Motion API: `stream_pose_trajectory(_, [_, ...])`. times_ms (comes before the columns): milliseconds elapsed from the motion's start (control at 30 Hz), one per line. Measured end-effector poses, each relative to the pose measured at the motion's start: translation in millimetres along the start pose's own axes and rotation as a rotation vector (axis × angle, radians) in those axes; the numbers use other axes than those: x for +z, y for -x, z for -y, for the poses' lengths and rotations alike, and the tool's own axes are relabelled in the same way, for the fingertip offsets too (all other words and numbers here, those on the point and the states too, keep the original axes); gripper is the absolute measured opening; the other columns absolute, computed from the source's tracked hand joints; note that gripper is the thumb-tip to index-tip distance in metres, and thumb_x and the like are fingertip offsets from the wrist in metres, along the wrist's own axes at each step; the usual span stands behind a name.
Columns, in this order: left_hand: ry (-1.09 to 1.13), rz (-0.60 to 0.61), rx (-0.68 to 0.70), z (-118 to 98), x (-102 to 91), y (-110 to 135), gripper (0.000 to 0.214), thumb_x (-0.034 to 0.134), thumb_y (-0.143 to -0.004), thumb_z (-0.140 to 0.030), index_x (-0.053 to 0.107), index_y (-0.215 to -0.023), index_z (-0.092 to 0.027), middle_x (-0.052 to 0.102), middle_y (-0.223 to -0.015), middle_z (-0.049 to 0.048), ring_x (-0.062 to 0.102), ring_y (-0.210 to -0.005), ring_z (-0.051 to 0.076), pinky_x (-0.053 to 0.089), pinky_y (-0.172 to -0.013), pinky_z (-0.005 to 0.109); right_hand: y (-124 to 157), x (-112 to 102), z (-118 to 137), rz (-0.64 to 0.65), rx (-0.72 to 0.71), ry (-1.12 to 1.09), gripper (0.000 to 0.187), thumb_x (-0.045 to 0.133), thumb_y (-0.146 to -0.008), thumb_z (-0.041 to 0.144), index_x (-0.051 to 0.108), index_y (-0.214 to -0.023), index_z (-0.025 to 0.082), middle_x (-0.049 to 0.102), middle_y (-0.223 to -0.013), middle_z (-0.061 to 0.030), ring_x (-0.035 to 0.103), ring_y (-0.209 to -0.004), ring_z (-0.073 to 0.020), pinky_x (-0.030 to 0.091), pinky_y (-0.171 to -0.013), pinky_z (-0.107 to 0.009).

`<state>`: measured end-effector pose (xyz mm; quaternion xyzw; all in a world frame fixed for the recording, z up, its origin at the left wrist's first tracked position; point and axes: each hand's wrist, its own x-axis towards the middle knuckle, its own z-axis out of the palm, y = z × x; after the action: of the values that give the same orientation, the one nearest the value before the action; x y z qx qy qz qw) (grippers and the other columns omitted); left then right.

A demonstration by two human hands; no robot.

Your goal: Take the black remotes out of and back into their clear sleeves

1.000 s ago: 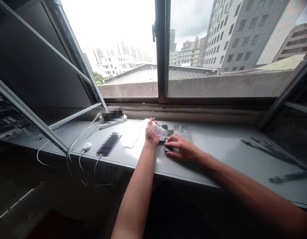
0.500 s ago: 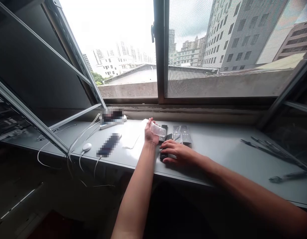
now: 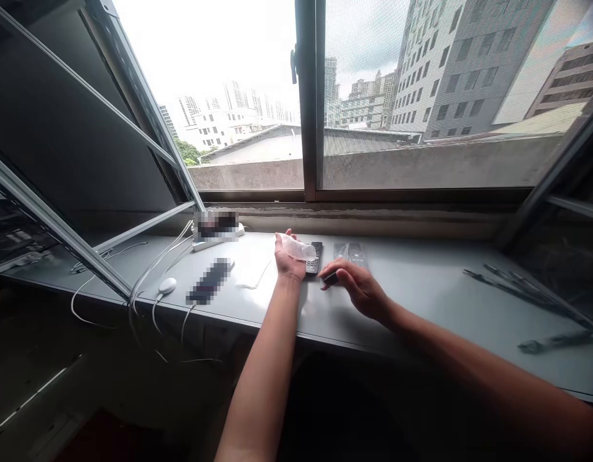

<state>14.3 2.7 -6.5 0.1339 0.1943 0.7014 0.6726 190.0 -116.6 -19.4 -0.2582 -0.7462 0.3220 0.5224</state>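
Note:
My left hand is palm up, its fingers closed around a crumpled, whitish plastic sleeve. Beside that hand, a black remote control with many buttons lies on the table, partly hidden by the sleeve and hand. My right hand grips another black remote control, raised off the surface; the fingers hide most of it. Just behind the right hand are remotes in clear plastic wrap, lying side by side.
The grey table runs along a window. Left of my hands are white paper, a pixelated phone, a white round charger, cables and a power strip. Dark cables lie at the right. Metal frames stand at both sides.
My right hand has picked up the remote from the table near the front edge and lifted it, its fingers now curled around it. The left hand, with the sleeve, has shifted slightly left.

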Motion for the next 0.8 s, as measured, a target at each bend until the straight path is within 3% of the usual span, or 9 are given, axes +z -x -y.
stream_pose_trajectory(133, [0.007, -0.022, -0.013, -1, -0.5, 0, 0.041, 0.053, -0.111, -0.054, 0.074, -0.106, -0.019, 0.068, -0.089, 0.0024, 0.061, -0.067, 0.012, 0.05, -0.068, 0.024, -3, -3, 3, -0.107, 0.072, -0.14, 0.049, 0.048, -0.113, 0.063, 0.075, -0.101, 0.023, 0.072, -0.107, -0.009, 0.077, -0.084, -0.0232, 0.069, -0.079, -0.043])
stream_pose_trajectory(267, [-0.016, -0.044, -0.008, -1, -3.7, -3, 0.042, 0.054, -0.11, -0.057, 0.075, -0.107, -0.02, 0.07, -0.09, 0.0033, 0.063, -0.068, 0.013, 0.053, -0.07, 0.025, -4, -7, 3, -0.14, 0.048, 0.005, 0.05, 0.059, -0.109, 0.061, 0.07, -0.078, 0.023, 0.071, -0.1, -0.0088, 0.071, -0.083, -0.023, 0.068, -0.075, -0.041])
stream_pose_trajectory(367, [-0.024, -0.038, 0.0, 0, -5.9, -5, 0.04, 0.06, -0.106, -0.058, 0.076, -0.107, -0.021, 0.07, -0.088, 0.0038, 0.063, -0.068, 0.014, 0.054, -0.07, 0.027, -5, -8, 2, -0.156, 0.016, 0.131, 0.05, 0.062, -0.11, 0.054, 0.073, -0.072, 0.023, 0.072, -0.102, -0.0097, 0.07, -0.087, -0.0237, 0.066, -0.079, -0.042])
stream_pose_trajectory(533, [-0.012, -0.04, -0.002, 0, -5.9, -5, 0.04, 0.056, -0.109, -0.055, 0.075, -0.107, -0.019, 0.069, -0.086, 0.0037, 0.063, -0.067, 0.013, 0.054, -0.067, 0.024, -7, -9, 1, -0.175, 0.0, 0.24, 0.044, 0.064, -0.11, 0.05, 0.08, -0.078, 0.023, 0.072, -0.127, -0.0131, 0.071, -0.115, -0.0301, 0.063, -0.1, -0.05])
stream_pose_trajectory(700, [0.01, -0.075, -0.013, -1, -3.8, -3, 0.042, 0.054, -0.111, -0.054, 0.075, -0.11, -0.017, 0.069, -0.091, 0.004, 0.066, -0.07, 0.013, 0.055, -0.067, 0.024, -9, -9, -7, -0.236, 0.064, 0.152, 0.036, 0.075, -0.104, 0.05, 0.08, -0.082, 0.022, 0.061, -0.158, -0.0132, 0.059, -0.147, -0.0381, 0.047, -0.126, -0.059])
stream_pose_trajectory(800, [0.009, -0.089, -0.022, -1, -2.1, -2, 0.04, 0.055, -0.111, -0.051, 0.074, -0.111, -0.016, 0.069, -0.09, 0.0044, 0.067, -0.07, 0.013, 0.056, -0.067, 0.024, -11, -8, -14, -0.299, 0.194, -0.089, 0.025, 0.078, -0.101, 0.048, 0.083, -0.114, 0.027, 0.048, -0.173, -0.0067, 0.057, -0.152, -0.0361, 0.05, -0.126, -0.056])
